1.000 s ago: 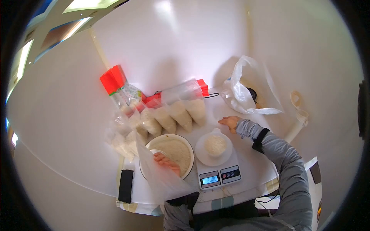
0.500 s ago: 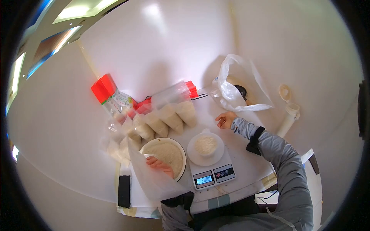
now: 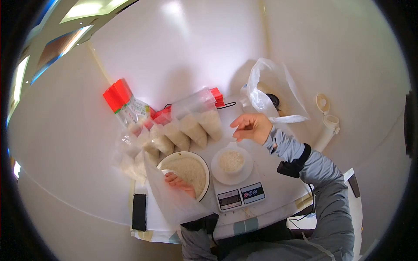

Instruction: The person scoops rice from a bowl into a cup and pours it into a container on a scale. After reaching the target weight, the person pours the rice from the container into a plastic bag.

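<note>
Hovering with right hand, fingers loosely spread and empty, above dish on scale; reaching with left hand into rice bowl behind clear bag, grip impossible to tell.

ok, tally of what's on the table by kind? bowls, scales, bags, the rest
Bowls: 2 (large bowl, small bowl)
Scale: 1
Clear bag in left hand: 1
White carrier bag: 1
Red-topped packet: 1
Black flat device: 1
Filled pouches: overlapping, can't count
Total counted: 7
</note>
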Demonstrator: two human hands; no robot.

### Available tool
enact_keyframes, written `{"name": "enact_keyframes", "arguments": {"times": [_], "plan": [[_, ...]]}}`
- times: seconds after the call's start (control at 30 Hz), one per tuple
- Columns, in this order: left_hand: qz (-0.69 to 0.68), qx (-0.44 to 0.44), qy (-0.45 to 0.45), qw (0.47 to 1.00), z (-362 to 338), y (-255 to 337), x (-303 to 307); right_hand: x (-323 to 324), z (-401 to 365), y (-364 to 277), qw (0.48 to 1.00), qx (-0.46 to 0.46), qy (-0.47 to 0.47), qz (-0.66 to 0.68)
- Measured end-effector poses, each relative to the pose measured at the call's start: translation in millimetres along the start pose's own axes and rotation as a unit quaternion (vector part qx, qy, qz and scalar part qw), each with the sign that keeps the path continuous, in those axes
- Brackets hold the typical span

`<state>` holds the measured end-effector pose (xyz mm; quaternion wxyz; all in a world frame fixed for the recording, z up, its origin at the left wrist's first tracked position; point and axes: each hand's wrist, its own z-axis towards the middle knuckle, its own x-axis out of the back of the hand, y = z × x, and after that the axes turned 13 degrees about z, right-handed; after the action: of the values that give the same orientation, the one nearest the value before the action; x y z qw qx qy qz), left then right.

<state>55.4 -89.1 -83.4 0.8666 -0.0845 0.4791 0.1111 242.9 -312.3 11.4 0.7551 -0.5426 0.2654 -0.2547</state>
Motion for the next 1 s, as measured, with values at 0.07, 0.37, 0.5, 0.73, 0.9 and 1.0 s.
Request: {"name": "enact_keyframes", "arguments": {"times": [0.07, 0.37, 0.5, 0.73, 0.9, 1.0], "plan": [[0.014, -0.04, 0.035, 0.999, -2, 3, 8, -18, -11, -13, 0.998, 0.026, -0.03, -0.042], [0.004, -0.028, 0.026, 0.999, 1, -3, -7, -25, -16, 5, 0.937, 0.163, -0.074, -0.301], [-0.007, -0.023, 0.016, 1.0, 0, 1, 0, -1, -6, 11, 0.994, 0.078, -0.013, -0.08], [0.007, -0.044, 0.012, 0.999, 3, -5, -8, 69, 3, 82, 0.857, -0.03, 0.047, -0.513], [0.024, -0.065, 0.03, 0.997, 1, 0, 1, 106, 8, 121, 0.822, -0.125, 0.085, -0.549], [0.004, -0.036, 0.016, 0.999, 3, -3, -6, 110, 8, 125, 0.831, -0.15, 0.102, -0.525]]}}
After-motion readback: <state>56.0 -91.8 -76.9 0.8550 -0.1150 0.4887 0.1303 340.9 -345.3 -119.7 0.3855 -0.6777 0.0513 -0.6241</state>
